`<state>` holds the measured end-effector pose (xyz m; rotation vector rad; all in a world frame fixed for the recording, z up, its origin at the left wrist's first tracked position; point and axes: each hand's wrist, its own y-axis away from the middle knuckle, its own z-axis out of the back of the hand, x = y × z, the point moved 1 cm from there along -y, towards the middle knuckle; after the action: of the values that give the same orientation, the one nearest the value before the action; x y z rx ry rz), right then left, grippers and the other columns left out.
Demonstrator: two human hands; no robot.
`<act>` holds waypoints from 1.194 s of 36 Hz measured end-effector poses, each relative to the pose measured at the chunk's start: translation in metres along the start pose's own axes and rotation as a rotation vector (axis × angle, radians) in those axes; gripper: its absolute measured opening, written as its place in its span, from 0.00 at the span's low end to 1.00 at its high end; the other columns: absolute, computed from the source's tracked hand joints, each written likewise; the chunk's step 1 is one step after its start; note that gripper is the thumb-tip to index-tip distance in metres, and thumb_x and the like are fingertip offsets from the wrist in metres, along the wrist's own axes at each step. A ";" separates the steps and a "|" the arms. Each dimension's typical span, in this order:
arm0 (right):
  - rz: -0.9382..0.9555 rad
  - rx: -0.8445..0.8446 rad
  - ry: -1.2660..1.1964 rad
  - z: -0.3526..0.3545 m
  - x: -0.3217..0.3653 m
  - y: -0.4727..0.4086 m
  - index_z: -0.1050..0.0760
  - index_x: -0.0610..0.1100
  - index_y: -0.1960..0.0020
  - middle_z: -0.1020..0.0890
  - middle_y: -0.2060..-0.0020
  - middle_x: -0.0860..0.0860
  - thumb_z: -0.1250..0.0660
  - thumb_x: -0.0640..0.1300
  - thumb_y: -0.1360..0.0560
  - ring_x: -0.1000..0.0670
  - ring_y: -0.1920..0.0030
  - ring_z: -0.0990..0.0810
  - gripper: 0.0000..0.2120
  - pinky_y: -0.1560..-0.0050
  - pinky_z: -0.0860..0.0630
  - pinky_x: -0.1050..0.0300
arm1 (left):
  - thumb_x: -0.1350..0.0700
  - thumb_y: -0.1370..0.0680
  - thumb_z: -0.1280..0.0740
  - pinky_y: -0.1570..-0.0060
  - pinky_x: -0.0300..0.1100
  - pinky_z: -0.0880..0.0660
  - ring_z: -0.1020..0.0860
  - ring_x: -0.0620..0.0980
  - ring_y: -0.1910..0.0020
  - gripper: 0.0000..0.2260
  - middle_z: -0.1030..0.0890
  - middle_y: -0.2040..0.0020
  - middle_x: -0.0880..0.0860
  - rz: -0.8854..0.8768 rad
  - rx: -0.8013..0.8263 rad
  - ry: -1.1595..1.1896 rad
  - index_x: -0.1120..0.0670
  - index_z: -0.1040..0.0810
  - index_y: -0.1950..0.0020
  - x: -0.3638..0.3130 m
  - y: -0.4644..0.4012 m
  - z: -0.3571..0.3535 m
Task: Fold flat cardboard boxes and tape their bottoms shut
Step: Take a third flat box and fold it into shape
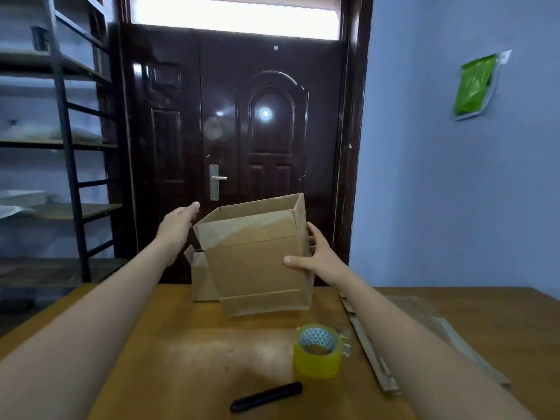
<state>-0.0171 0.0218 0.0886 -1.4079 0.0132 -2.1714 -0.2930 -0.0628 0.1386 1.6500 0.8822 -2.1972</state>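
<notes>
An unfolded brown cardboard box (257, 262) is held tilted above the far part of the wooden table (188, 359), its open top facing up. My right hand (318, 256) grips its right side, thumb across the front face and fingers behind the corner. My left hand (178, 222) is stretched out with straight fingers at the box's upper left corner; whether it touches the box I cannot tell. A roll of yellowish clear tape (316, 351) stands on the table near me. A stack of flat cardboard boxes (424, 338) lies at the right.
A second, smaller cardboard box (201, 277) stands behind the held one at the table's far edge. A black pen-like tool (266, 395) lies near the front edge. A dark door (242, 131) is behind, with metal shelving (60, 147) at the left.
</notes>
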 end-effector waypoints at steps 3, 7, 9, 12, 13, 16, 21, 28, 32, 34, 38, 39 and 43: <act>-0.010 0.027 -0.055 -0.011 -0.004 -0.007 0.54 0.51 0.22 0.38 0.30 0.49 0.22 0.54 0.36 0.48 0.31 0.35 0.54 0.31 0.34 0.48 | 0.42 0.20 0.43 0.42 0.51 0.29 0.24 0.49 0.48 0.15 0.21 0.49 0.49 0.049 0.122 0.151 0.49 0.21 0.48 0.009 0.012 -0.005; -0.036 0.020 -0.072 -0.028 -0.005 -0.015 0.52 0.58 0.24 0.34 0.33 0.54 0.22 0.64 0.45 0.48 0.33 0.34 0.58 0.30 0.35 0.44 | 0.37 0.21 0.46 0.40 0.53 0.30 0.24 0.53 0.46 0.17 0.19 0.46 0.50 0.091 0.170 0.333 0.42 0.21 0.46 0.017 0.020 -0.008; -0.032 0.040 -0.139 -0.035 -0.007 -0.017 0.52 0.55 0.23 0.35 0.33 0.52 0.21 0.58 0.41 0.50 0.35 0.32 0.56 0.32 0.33 0.48 | 0.37 0.21 0.47 0.38 0.54 0.31 0.24 0.52 0.46 0.17 0.19 0.45 0.50 0.107 0.157 0.376 0.41 0.21 0.45 0.022 0.020 -0.007; -0.034 0.051 -0.210 -0.045 -0.014 -0.017 0.51 0.52 0.23 0.35 0.32 0.51 0.22 0.49 0.35 0.52 0.38 0.31 0.51 0.34 0.31 0.51 | 0.37 0.20 0.48 0.39 0.53 0.30 0.23 0.49 0.47 0.19 0.19 0.48 0.49 0.109 0.151 0.399 0.42 0.20 0.48 0.029 0.020 -0.007; -0.041 0.067 -0.240 -0.049 -0.015 -0.017 0.51 0.51 0.23 0.35 0.33 0.51 0.23 0.47 0.33 0.53 0.39 0.31 0.49 0.35 0.30 0.52 | 0.37 0.20 0.49 0.40 0.53 0.29 0.23 0.49 0.46 0.19 0.19 0.47 0.48 0.115 0.150 0.404 0.42 0.20 0.46 0.031 0.021 -0.007; -0.087 0.115 -0.316 -0.061 -0.023 -0.018 0.52 0.51 0.22 0.35 0.32 0.50 0.23 0.45 0.32 0.52 0.38 0.29 0.49 0.36 0.30 0.53 | 0.38 0.20 0.51 0.51 0.47 0.28 0.22 0.48 0.48 0.21 0.18 0.48 0.48 0.130 0.139 0.408 0.41 0.20 0.46 0.040 0.024 -0.009; -0.158 0.182 -0.386 -0.081 -0.037 -0.017 0.52 0.54 0.23 0.36 0.28 0.50 0.20 0.56 0.45 0.48 0.31 0.32 0.60 0.31 0.33 0.44 | 0.42 0.18 0.50 0.58 0.43 0.29 0.23 0.48 0.53 0.17 0.20 0.53 0.49 0.118 0.079 0.380 0.44 0.22 0.46 0.059 0.033 -0.011; -0.274 0.235 -0.365 -0.102 -0.067 -0.005 0.46 0.51 0.23 0.25 0.36 0.50 0.24 0.43 0.34 0.51 0.42 0.24 0.46 0.45 0.25 0.57 | 0.44 0.18 0.50 0.59 0.38 0.32 0.26 0.41 0.53 0.19 0.23 0.47 0.45 0.118 0.142 0.251 0.47 0.26 0.35 0.092 0.046 -0.015; -0.286 0.255 -0.367 -0.111 -0.075 0.000 0.51 0.53 0.23 0.27 0.36 0.50 0.24 0.48 0.38 0.49 0.39 0.26 0.52 0.37 0.29 0.51 | 0.43 0.18 0.51 0.63 0.33 0.26 0.20 0.42 0.55 0.20 0.17 0.54 0.45 0.103 0.178 0.213 0.48 0.22 0.42 0.097 0.054 -0.019; -0.255 0.231 -0.359 -0.113 -0.073 0.001 0.53 0.54 0.23 0.29 0.33 0.50 0.23 0.52 0.39 0.48 0.37 0.27 0.55 0.32 0.31 0.47 | 0.42 0.18 0.50 0.65 0.31 0.26 0.20 0.41 0.57 0.17 0.18 0.58 0.44 0.098 0.164 0.196 0.47 0.24 0.48 0.096 0.057 -0.020; -0.066 0.043 -0.308 -0.112 -0.066 0.004 0.53 0.57 0.24 0.38 0.32 0.53 0.24 0.53 0.35 0.49 0.33 0.34 0.50 0.32 0.33 0.48 | 0.25 0.34 0.41 0.48 0.44 0.24 0.22 0.49 0.44 0.38 0.22 0.41 0.52 0.091 0.196 0.145 0.50 0.28 0.35 0.103 0.053 -0.019; -0.021 -0.009 -0.312 -0.111 -0.064 0.005 0.50 0.59 0.24 0.39 0.33 0.54 0.25 0.53 0.34 0.50 0.33 0.34 0.47 0.32 0.32 0.49 | 0.25 0.35 0.40 0.47 0.45 0.24 0.22 0.50 0.44 0.39 0.22 0.41 0.52 0.087 0.196 0.138 0.50 0.29 0.34 0.108 0.051 -0.019; 0.085 -0.072 -0.275 -0.112 -0.058 0.006 0.38 0.68 0.35 0.41 0.34 0.60 0.28 0.53 0.32 0.52 0.34 0.35 0.31 0.33 0.31 0.50 | 0.25 0.34 0.41 0.48 0.44 0.25 0.22 0.49 0.44 0.39 0.22 0.41 0.52 0.075 0.175 0.135 0.51 0.29 0.34 0.108 0.049 -0.021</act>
<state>-0.0916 0.0117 -0.0126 -1.7039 0.0492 -1.9106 -0.2856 -0.0719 0.0189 1.8989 0.6646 -2.1872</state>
